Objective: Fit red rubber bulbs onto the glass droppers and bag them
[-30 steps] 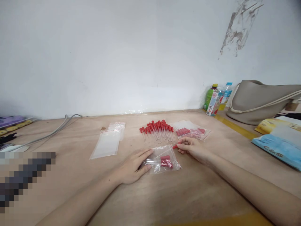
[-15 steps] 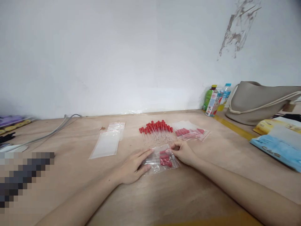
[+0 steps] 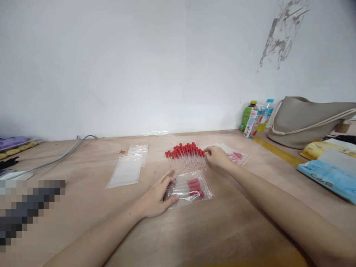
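A clear zip-lock bag point(image 3: 183, 198) lies flat on the table, with several red-bulbed droppers point(image 3: 195, 184) inside, bulbs to the right. My left hand point(image 3: 157, 196) holds the bag's left end, its thumb on the near side and fingers on the far side. Behind the bag sits a pile of loose droppers point(image 3: 186, 152), red bulbs pointing away. At the pile's right edge my right hand point(image 3: 217, 156) pinches one dropper by its red bulb. Partly hidden behind that hand are filled bags point(image 3: 236, 156) with red bulbs showing through.
Flat unfilled zip bags point(image 3: 125, 170) lie to the left. A grey cable point(image 3: 63, 152) runs along the far left. Drink bottles point(image 3: 251, 120), a grey bag point(image 3: 303, 118) and a blue tissue pack point(image 3: 325, 180) stand or lie at the right. A white wall point(image 3: 125, 74) closes off the back.
My right hand has let go of the bag's right end and moved up to the pile's right edge. My left fingers have lifted slightly, while its thumb stays on the bag.
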A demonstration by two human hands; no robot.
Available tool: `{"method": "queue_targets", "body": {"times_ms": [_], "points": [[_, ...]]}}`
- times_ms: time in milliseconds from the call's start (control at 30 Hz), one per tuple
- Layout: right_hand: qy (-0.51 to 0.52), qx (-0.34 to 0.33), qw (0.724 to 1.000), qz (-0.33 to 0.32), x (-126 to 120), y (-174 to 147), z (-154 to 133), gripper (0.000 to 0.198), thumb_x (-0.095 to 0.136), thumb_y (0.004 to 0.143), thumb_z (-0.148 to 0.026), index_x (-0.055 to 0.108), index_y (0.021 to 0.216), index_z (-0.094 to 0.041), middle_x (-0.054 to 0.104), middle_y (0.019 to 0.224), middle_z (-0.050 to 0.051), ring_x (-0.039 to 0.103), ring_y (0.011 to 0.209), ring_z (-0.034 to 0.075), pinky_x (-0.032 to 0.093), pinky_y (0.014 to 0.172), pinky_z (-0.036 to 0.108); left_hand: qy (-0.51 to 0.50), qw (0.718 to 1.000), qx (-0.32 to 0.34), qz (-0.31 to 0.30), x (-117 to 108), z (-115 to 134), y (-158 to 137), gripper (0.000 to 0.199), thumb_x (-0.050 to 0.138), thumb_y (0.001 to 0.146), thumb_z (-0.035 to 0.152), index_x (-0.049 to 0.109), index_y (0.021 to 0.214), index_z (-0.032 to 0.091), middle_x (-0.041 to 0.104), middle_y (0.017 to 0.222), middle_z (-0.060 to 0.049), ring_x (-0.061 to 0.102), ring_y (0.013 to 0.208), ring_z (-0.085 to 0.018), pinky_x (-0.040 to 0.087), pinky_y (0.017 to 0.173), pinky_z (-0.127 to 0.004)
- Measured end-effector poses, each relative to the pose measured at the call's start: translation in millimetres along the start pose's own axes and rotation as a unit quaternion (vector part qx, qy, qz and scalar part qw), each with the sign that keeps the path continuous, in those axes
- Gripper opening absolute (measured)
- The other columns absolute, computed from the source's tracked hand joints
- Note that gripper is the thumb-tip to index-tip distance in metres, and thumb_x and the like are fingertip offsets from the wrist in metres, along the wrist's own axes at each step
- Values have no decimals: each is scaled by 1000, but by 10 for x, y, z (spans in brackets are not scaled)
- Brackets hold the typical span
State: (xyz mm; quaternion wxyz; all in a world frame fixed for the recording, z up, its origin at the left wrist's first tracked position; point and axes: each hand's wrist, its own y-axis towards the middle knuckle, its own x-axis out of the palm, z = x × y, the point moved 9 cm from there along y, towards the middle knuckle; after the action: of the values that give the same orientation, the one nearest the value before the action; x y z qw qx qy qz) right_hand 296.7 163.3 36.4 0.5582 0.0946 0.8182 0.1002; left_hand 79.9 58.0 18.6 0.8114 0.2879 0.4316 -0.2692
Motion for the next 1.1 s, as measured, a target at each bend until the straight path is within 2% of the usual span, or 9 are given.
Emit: {"method": "queue_targets", "body": {"times_ms": [100, 200, 400, 533, 633, 700, 833, 1000, 1100], "points": [[-24, 45, 999, -14, 94, 208, 60, 22, 48, 75, -23, 65, 86, -15, 60, 101, 14, 53, 96, 26, 36, 82, 37, -25, 1000, -9, -7, 9, -14, 3, 24, 48, 82, 35, 41, 98, 19, 33, 135, -14, 22, 129, -23, 32, 98, -41], [-22, 77, 996, -31, 202, 311, 110, 18, 52, 72, -24, 66, 76, -15, 60, 99, 16, 55, 93, 30, 36, 80, 42, -46, 999, -20, -12, 17, -33, 3, 23, 50, 81, 36, 41, 93, 19, 33, 135, -15, 31, 125, -24, 33, 97, -41], [70, 109, 991, -31, 243, 371, 223, 11, 53, 67, -21, 63, 66, -15, 64, 72, 10, 59, 71, 23, 42, 64, 32, -53, 998, -21, -12, 18, -46, 1, 23, 49, 81, 38, 41, 91, 19, 34, 135, -15, 34, 123, -24, 33, 98, -40], [173, 116, 978, 27, 63, 300, 332, 19, 46, 73, -23, 55, 87, -14, 63, 72, 5, 57, 58, 13, 42, 52, 23, -51, 998, -15, -15, 11, -19, -2, 20, 45, 84, 38, 40, 87, 19, 33, 135, -13, 37, 121, -22, 35, 97, -37], [233, 114, 962, 85, -91, 96, 418, 26, 37, 80, -28, 44, 102, -16, 62, 78, 3, 55, 53, 9, 42, 48, 20, -34, 999, -7, -17, 5, 10, -2, 19, 41, 85, 36, 42, 93, 19, 34, 135, -12, 38, 120, -21, 35, 96, -36], [298, 114, 940, 122, -151, -99, 468, 25, 37, 81, -30, 40, 102, -18, 60, 75, 1, 53, 51, 8, 42, 46, 20, -15, 1000, -1, -12, 0, 21, -2, 26, 43, 85, 36, 42, 103, 19, 34, 135, -11, 36, 122, -22, 34, 98, -38], [516, 135, 832, 150, -59, -460, 527, 20, 50, 74, -27, 38, 88, -20, 54, 61, -4, 50, 45, 8, 41, 42, 19, 6, 1000, 8, -3, 1, 11, -6, 41, 45, 83, 37, 37, 119, 19, 34, 135, -10, 34, 123, -22, 31, 101, -39], [650, 203, 726, 97, 216, -695, 419, 13, 48, 75, -15, 38, 78, -22, 54, 59, -4, 55, 47, 9, 46, 46, 20, 15, 1000, 6, -4, 9, -5, -6, 45, 45, 84, 36, 35, 124, 20, 33, 136, -9, 33, 123, -22, 30, 101, -40], [682, 232, 692, 50, 324, -789, 311, 13, 49, 75, -11, 40, 75, -21, 56, 62, -2, 59, 53, 10, 51, 54, 23, 15, 1000, 9, -6, 9, 7, -5, 45, 45, 84, 35, 34, 125, 21, 33, 136, -9, 33, 123, -21, 30, 102, -39]]}}
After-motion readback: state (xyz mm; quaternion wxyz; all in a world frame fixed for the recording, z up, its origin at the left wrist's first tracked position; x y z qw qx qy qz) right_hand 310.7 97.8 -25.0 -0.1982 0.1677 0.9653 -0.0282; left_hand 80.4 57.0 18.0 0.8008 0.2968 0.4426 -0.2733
